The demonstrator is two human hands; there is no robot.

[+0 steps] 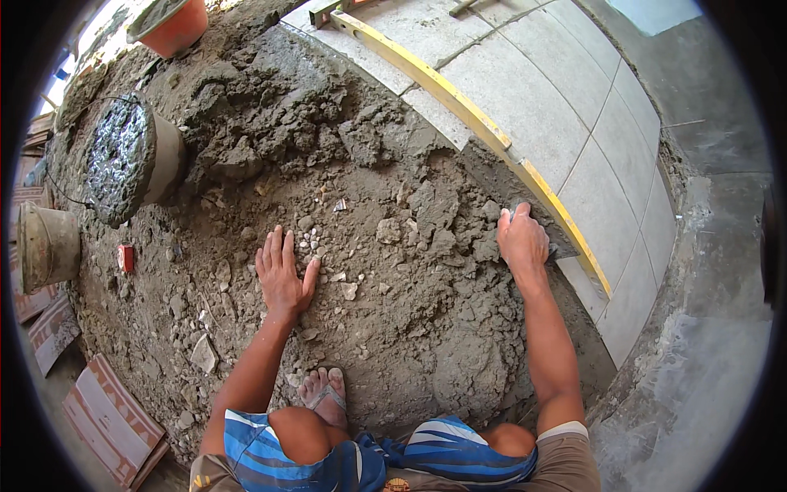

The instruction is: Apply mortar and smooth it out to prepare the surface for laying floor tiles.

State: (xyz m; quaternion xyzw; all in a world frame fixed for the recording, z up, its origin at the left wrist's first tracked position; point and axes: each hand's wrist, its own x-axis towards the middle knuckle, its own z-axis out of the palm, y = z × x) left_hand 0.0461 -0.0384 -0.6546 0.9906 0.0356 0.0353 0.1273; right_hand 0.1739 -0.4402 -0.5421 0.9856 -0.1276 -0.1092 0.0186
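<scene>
My left hand (pixel 283 275) rests on the rough, pebbly mortar bed (pixel 369 328) with its fingers spread. My right hand (pixel 522 242) is closed on a trowel (pixel 563 252), whose dark metal blade shows to the right of my knuckles at the edge of the grey mortar. A yellow level (pixel 426 76) lies along the edge of the pale floor tiles (pixel 598 221), just beyond the trowel. Lumpy wet mortar (pixel 287 123) is heaped between the level and the buckets on the left.
A bucket brimming with wet mortar (pixel 123 156), a grey bucket (pixel 45 246) and an orange bucket (pixel 172 33) stand at the left and back. A small red box (pixel 125 258) and tile pieces (pixel 111 418) lie at the left. Grey concrete (pixel 705 344) borders the right.
</scene>
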